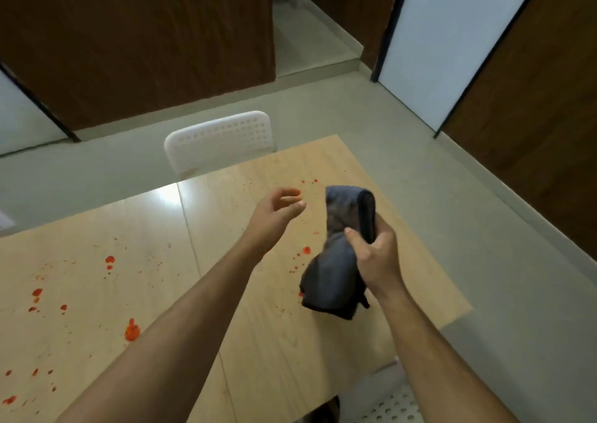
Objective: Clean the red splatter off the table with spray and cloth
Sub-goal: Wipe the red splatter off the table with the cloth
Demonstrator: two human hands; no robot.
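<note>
- The bench (265, 342) is light wood w/ a seam running front to back; a bright glare sits near its far edge, left of centre.
- Red splatter (131, 332) lies on the bench: bigger blobs on the left half, smaller drops near the middle and toward the far side, approx. under both hands.
- A white perforated chair (219, 140) stands at the far edge of the bench, back facing the camera.
- The floor (371, 112) is pale tile; dark wood panels (139, 34) fill the back wall, and a pale door panel w/ dark frame (452, 34) is at the right.
- The right hand (376, 254) grasps a dark grey cloth (339, 261) around its middle, above the bench's right part; the cloth sticks up above the fist and hangs below it.
- The left hand (277, 211) is released, fingers loosely curved, holding nothing, just beside the cloth but apart from it.
- Hard to see: no spray bottle in view. The picture is a bit blurred, so fine drops are unclear.
- Cut off: bench's left and near sides leave the frame; a second perforated white seat (391, 406) shows only partly at the bottom edge, and a dark shape beside it I cannot identify.
</note>
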